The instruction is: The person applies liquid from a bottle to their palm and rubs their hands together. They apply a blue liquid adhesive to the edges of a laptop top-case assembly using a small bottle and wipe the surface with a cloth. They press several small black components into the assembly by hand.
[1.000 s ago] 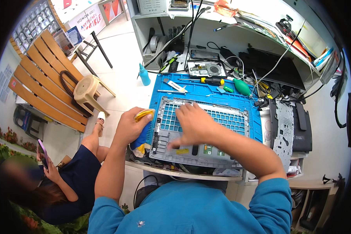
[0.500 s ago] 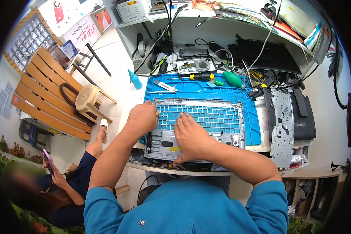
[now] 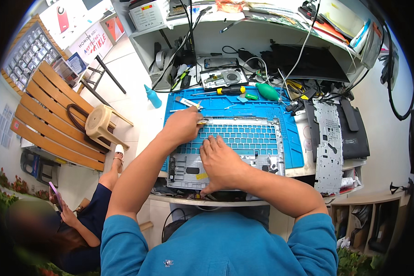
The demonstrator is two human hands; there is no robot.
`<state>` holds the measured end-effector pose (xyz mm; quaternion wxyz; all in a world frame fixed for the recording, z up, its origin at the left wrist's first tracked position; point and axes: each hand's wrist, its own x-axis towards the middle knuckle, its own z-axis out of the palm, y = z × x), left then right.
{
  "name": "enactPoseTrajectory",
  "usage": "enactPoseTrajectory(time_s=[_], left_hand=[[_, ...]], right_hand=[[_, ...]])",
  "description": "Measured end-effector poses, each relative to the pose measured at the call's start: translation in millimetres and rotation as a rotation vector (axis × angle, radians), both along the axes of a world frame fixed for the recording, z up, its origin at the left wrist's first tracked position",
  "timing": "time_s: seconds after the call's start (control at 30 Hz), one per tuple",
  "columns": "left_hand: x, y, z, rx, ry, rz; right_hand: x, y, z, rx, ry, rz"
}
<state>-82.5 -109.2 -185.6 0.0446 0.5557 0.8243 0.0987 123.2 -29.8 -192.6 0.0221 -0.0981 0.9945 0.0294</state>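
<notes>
We press our right hand (image 3: 223, 161) flat on the silver laptop palmrest frame (image 3: 244, 142), which lies on the blue mat (image 3: 244, 105) at the bench's front edge; our left hand (image 3: 183, 125), closed on a small tool (image 3: 200, 122), works the frame's far left corner; best kept shallow, prying gently.

Laptop palmrest frame (image 3: 234, 156): matt silver-grey, looks like metal or painted plastic. Work mat (image 3: 257, 106): blue, smooth, rubbery, low sheen. Perforated plate (image 3: 329, 142): bare dull metal. Stool (image 3: 100, 124): beige plastic. Bench (image 3: 46, 119): slatted wood. Sleeves (image 3: 216, 248): teal cloth.
</notes>
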Motion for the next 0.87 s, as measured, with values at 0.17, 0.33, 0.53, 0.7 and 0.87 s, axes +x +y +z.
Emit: enactPoseTrajectory(time_s=[0.17,0.33,0.53,0.7,0.87], left_hand=[[-4.4,6.7,9.0,-0.013,-0.024,-0.014],[-1.2,7.9,12.0,0.181,-0.212,-0.139],[-32.6,-47.6,18.3,0.333,-0.32,-0.013],[-46.9,-69.6,13.6,0.366,-0.422,0.083],[-49.4,-69.3,-2.0,0.428,-0.481,0.036]], right_hand=[[0.2,0.8,-1.1,-0.007,0.002,-0.002],[7.7,2.6,-3.3,-0.031,0.096,-0.011],[116.0,-2.2,81.5,-0.662,-0.305,-0.112],[303.2,0.4,-46.3,-0.815,-0.803,-0.681],[413.5,-117.8,-230.9,-1.599,-0.155,-1.652]])
